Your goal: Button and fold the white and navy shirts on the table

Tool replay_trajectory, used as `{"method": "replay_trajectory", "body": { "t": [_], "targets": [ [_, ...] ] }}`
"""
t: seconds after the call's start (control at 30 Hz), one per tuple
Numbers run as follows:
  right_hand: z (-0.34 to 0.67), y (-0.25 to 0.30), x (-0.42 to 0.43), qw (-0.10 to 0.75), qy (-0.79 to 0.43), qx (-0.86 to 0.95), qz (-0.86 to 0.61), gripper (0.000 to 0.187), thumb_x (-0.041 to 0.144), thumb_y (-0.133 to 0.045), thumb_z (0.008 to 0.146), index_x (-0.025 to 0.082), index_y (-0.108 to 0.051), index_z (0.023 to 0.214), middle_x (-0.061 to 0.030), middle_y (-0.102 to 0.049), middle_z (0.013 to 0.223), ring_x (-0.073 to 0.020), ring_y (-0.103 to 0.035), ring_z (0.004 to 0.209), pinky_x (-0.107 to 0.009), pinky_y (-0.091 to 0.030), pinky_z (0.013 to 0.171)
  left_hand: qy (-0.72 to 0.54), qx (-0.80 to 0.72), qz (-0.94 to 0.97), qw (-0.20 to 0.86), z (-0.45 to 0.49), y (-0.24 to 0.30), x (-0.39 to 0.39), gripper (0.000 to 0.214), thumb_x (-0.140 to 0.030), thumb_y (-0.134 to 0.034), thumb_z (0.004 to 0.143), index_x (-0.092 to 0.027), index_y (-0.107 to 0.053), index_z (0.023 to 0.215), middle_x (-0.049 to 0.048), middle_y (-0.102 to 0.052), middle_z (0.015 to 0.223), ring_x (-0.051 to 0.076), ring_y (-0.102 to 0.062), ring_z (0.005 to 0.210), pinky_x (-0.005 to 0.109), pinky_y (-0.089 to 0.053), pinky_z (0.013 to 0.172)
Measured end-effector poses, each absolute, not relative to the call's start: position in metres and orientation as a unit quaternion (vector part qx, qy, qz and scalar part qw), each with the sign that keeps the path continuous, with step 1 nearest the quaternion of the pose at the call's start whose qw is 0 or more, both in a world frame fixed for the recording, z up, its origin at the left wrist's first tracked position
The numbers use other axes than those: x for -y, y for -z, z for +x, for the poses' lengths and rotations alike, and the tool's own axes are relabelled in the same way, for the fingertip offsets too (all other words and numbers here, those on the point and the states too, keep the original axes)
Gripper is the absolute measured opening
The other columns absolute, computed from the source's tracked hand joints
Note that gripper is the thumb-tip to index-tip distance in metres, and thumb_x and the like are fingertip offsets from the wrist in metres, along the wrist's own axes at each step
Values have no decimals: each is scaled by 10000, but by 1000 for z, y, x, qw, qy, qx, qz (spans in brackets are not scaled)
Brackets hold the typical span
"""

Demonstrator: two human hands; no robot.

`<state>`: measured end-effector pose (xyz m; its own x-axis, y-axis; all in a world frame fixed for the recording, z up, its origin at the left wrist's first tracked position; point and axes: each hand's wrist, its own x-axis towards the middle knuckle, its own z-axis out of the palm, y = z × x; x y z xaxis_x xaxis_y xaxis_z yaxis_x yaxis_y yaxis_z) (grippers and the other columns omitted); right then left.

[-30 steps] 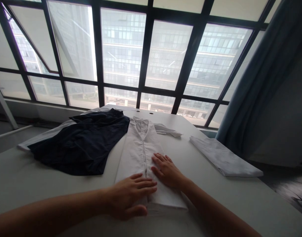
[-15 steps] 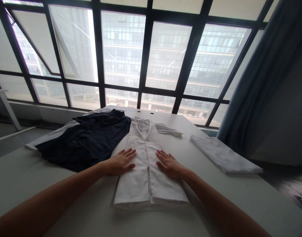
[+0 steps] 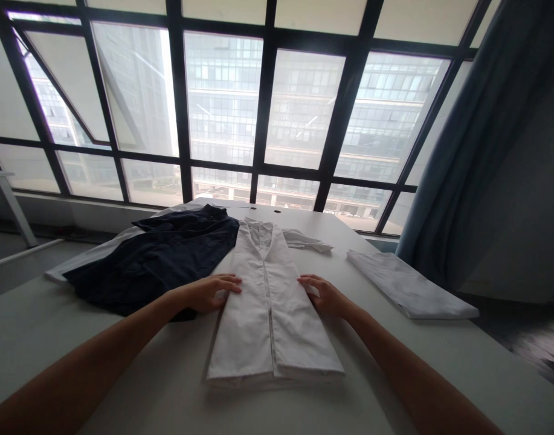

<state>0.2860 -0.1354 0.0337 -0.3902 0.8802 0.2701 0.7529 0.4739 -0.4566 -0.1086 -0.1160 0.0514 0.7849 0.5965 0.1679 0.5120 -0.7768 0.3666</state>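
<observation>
White, smooth-looking fabric lies at the centre: one long-sleeved white shirt (image 3: 299, 326) with a collar and a front opening, folded into a narrow panel on one broad white tabletop (image 3: 254, 414), its collar pointing away from the wearer and its hem toward them. One white sleeve (image 3: 306, 240) sticks out to the right below the collar. Two bare hands are at the shirt's long sides, one each. The left hand (image 3: 213, 292) has its fingers slightly bent over the left edge, thumb apart from them; the right hand (image 3: 322, 295) mirrors it on the right edge, fingers loosely curved. Whether either pinches the cloth cannot be told. To the left, just beside the shirt, is one spread dark navy garment (image 3: 154, 260), lying over one white cloth (image 3: 61, 266) that shows along its outer side. To the right, well apart, is one flat, folded white cloth bundle (image 3: 410, 287). Two small dark round holes (image 3: 277, 211) mark the far tabletop. Beyond stands one large black-framed window wall (image 3: 266, 90), with one pane tilted open at upper left; one blue-grey curtain (image 3: 458, 163) hangs at the right.
</observation>
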Motion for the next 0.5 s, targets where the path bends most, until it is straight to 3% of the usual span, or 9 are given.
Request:
{"method": "replay_trajectory", "body": {
  "t": [0.13, 0.23, 0.37, 0.5],
  "targets": [
    [289, -48, 145, 192, -193, 830, -487, 524, 443, -710, 802, 256, -670, 1290, -103, -440, 1519, -311, -446, 1362, -481, -383, 1124, -98, -282, 942, 156, -107, -52, 119, 522, -217, -613, 844, -269, -598, 1362, 65, -438, 1535, 276, -350, 1447, 457, -231, 1211],
    [293, -55, 151, 173, -191, 832, -491, 521, 520, -736, 778, 289, -700, 1244, -91, -418, 1534, -328, -414, 1382, -500, -374, 1123, -121, -290, 935, 164, -103, -52, 121, 420, -213, -558, 887, -258, -651, 1294, 69, -504, 1488, 270, -394, 1423, 452, -237, 1209],
    [287, -60, 156, 187, -185, 841, -473, 446, 585, -693, 800, 266, -768, 1103, -107, -490, 1474, -330, -450, 1354, -485, -370, 1126, -193, -275, 916, 219, -94, -55, 126, 334, -240, -511, 911, -196, -712, 1175, 99, -662, 1305, 260, -550, 1290, 383, -378, 1127],
    [274, -69, 162, 236, -219, 833, -450, 415, 571, -606, 859, 214, -792, 958, -127, -670, 1234, -318, -574, 1219, -451, -456, 1044, -212, -278, 891, 291, -87, -64, 133, 274, -278, -527, 895, -140, -747, 981, 81, -761, 982, 241, -690, 934, 303, -522, 863]
  ]
}}
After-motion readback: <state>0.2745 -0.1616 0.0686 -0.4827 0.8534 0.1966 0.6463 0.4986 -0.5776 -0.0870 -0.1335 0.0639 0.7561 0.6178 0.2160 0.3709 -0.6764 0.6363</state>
